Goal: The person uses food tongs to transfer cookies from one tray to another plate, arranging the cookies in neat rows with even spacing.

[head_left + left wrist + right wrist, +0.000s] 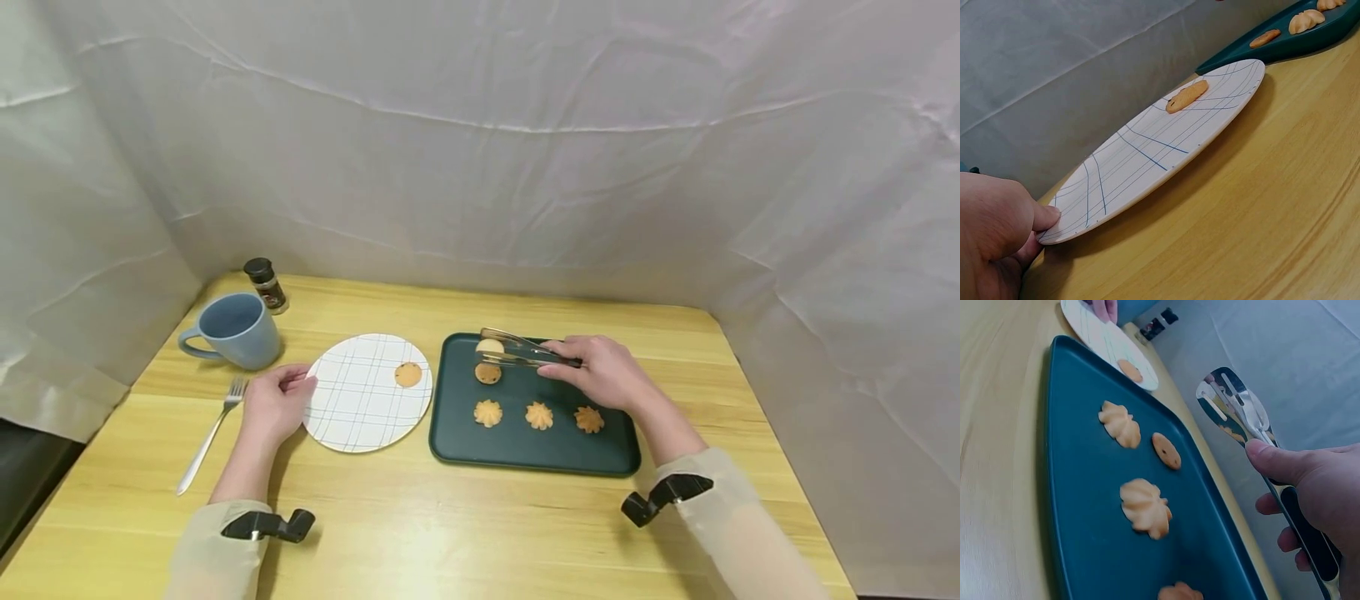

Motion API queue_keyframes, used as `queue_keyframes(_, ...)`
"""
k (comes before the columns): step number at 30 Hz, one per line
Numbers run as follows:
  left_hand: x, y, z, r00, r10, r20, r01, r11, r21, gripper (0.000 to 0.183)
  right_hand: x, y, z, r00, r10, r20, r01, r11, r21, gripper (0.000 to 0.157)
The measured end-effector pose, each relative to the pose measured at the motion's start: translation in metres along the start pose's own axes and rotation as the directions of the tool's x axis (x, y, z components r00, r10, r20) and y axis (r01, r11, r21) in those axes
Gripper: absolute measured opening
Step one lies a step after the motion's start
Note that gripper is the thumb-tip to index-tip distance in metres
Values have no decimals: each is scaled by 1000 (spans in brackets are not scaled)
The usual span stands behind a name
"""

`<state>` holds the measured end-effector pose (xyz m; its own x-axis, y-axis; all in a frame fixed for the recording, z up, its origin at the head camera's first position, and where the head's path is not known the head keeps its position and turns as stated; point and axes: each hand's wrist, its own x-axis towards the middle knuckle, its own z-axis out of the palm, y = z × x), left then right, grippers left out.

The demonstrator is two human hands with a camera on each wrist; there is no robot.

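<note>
My left hand [277, 404] pinches the left rim of a white plate [360, 417] with blue grid lines, thumb on top in the left wrist view. One round cookie [408, 374] lies on the plate's right side. Over the dark green tray [465, 446], my right hand [600, 371] grips metal tongs [517, 360] with dark handles. A pale round cookie [491, 347] shows between the tong ends in the head view. Below them on the tray is another round cookie [488, 374]. A row of three flower-shaped cookies, one of them a ridged cookie [1145, 508], lies nearer the front.
A blue mug [240, 333] stands at the back left, with a black-capped spice jar [267, 286] behind it. A fork [212, 436] lies left of my left forearm. Grey-white cloth [480, 192] hangs around the back and sides of the wooden table [450, 533].
</note>
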<state>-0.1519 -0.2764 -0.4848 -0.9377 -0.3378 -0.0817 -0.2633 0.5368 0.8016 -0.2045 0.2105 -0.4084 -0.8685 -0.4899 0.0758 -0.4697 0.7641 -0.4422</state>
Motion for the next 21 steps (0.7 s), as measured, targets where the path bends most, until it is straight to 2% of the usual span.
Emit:
queue_keyframes(14, 2, 1, -1, 1000, 1, 1, -1, 1000, 2, 39, 26, -31, 22, 996, -64, 57, 64, 998, -7, 55)
queue_keyframes(21, 0, 0, -1, 1000, -3, 10, 3, 1000, 1, 40, 41, -45, 38, 989, -136, 61, 136, 991, 4, 53)
